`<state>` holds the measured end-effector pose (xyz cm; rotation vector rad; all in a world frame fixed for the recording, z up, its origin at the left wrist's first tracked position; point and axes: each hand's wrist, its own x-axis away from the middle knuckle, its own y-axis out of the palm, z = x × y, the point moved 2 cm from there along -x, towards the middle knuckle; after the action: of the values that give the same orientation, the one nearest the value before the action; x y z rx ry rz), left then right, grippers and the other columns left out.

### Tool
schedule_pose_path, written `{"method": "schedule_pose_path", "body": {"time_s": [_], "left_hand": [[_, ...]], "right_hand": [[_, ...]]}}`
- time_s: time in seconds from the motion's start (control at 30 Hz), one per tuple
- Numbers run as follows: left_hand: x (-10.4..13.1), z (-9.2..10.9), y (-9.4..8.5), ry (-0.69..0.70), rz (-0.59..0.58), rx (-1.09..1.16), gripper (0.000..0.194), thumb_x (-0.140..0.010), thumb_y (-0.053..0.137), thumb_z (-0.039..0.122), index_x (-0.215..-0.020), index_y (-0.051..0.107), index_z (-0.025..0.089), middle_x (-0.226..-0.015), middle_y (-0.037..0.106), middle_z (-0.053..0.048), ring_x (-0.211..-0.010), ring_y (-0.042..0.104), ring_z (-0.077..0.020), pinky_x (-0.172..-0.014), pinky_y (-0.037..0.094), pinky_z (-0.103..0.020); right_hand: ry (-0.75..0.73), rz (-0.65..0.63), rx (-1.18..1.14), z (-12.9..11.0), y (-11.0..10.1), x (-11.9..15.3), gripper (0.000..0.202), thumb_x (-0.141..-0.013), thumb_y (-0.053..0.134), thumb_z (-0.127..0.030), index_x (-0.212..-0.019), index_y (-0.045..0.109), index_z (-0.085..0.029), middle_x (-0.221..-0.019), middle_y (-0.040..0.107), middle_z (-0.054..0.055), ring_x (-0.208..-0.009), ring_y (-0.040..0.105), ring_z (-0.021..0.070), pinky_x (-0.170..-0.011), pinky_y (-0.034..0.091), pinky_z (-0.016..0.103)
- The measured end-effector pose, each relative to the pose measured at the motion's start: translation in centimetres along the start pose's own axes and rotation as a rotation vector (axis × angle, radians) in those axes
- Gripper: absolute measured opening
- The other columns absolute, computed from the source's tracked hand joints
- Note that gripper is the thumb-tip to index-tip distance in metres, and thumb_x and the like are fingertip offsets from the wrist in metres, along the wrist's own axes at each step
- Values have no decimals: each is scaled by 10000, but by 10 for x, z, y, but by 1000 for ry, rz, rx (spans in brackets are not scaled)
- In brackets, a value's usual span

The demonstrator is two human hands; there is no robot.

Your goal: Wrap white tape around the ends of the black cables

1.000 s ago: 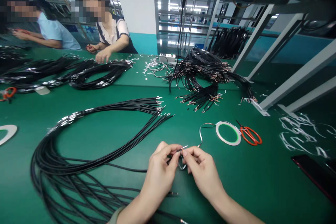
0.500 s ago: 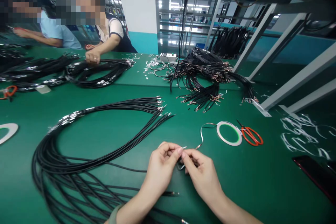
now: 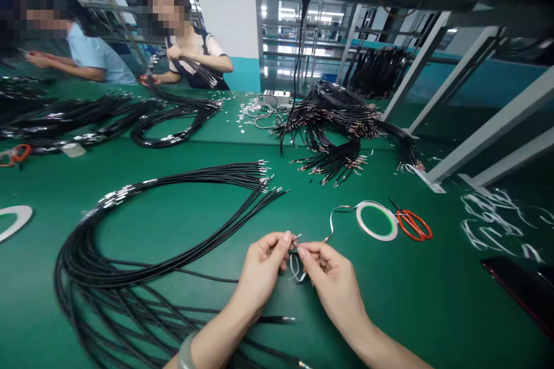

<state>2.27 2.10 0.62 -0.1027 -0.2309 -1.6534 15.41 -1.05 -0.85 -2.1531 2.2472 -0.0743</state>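
Observation:
My left hand (image 3: 264, 265) is closed, thumb and fingers pinching the end of a black cable (image 3: 208, 277), whose bare tip pokes out above the fingertips. Close against it, my right hand (image 3: 331, 271) pinches a thin strip of metallic tape (image 3: 331, 225) at that cable end. A curl of white backing strip (image 3: 295, 270) hangs between the hands. The tape runs back to a flat white roll (image 3: 377, 221) on the green table. Left of my hands, a looped bundle of black cables (image 3: 71, 262) lies with its stripped ends pointing right.
Orange-handled scissors (image 3: 414, 225) lie beside the roll. White scraps (image 3: 489, 213) and a dark phone (image 3: 517, 294) are at right, near grey metal posts (image 3: 480, 121). A cable heap (image 3: 333, 106) sits behind. Across the table, a co-worker (image 3: 194, 57) holds cables; another person (image 3: 93, 55) sits left.
My fingertips have parted slightly, and the white backing curl shows more below them. The co-worker across the table has lifted a cable bundle off the table.

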Motion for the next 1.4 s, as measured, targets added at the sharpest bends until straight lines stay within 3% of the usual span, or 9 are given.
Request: {"method": "schedule_pose_path", "body": {"time_s": [0.27, 0.43, 0.53, 0.67, 0.8, 1.13, 1.4], "left_hand": [[-4, -9, -4, -99, -61, 80, 308, -784, 638, 403, -683, 599, 115, -555, 486, 45, -477, 357, -46, -470, 284, -160], [-3, -6, -5, -79, -91, 77, 262, -786, 643, 363, -840, 654, 107, -675, 576, 6, -529, 454, -53, -524, 378, -158], [-5, -6, -7, 4, -116, 47, 278, -751, 686, 289, -984, 641, 142, -758, 593, -2, -638, 548, -92, -626, 462, -198], [-4, -7, -9, 140, -80, -167, 169, -796, 628, 270, -915, 687, 165, -800, 596, -21, -669, 609, -124, -646, 509, -231], [0, -6, -7, 187, -68, -267, 180, -840, 566, 294, -888, 691, 175, -832, 591, -24, -657, 635, -133, -641, 534, -247], [0, -9, -6, 86, -97, -198, 222, -856, 544, 346, -862, 628, 140, -638, 598, -4, -567, 581, -116, -589, 486, -233], [-1, -5, -6, -42, -123, -97, 266, -791, 614, 382, -804, 612, 117, -488, 540, 38, -427, 457, -68, -451, 373, -177]], "right_hand": [[-22, -20, 37, -2, 3, 1, 200, -876, 562, -334, -909, 648, -158, -676, 616, 6, -595, 498, 128, -535, 375, 238], [-6, -3, 42, -2, 3, 0, 185, -880, 552, -334, -848, 621, -166, -671, 607, 1, -568, 476, 116, -516, 372, 225], [-1, 14, 28, -2, 2, 0, 185, -878, 552, -337, -835, 615, -169, -662, 594, -5, -568, 489, 115, -520, 393, 219], [-3, 17, -13, -3, 1, 0, 173, -873, 561, -335, -849, 621, -174, -707, 625, 9, -621, 554, 132, -583, 453, 231], [-3, 21, -37, -3, 0, -1, 170, -871, 565, -333, -847, 621, -175, -720, 647, 19, -636, 585, 140, -591, 471, 236], [-32, 19, -48, -5, 1, 1, 167, -876, 561, -321, -812, 612, -176, -689, 634, 11, -614, 586, 136, -574, 472, 234], [-45, 16, 40, -1, 1, 0, 182, -886, 540, -330, -820, 606, -174, -670, 622, 12, -600, 567, 142, -552, 447, 239]]}}
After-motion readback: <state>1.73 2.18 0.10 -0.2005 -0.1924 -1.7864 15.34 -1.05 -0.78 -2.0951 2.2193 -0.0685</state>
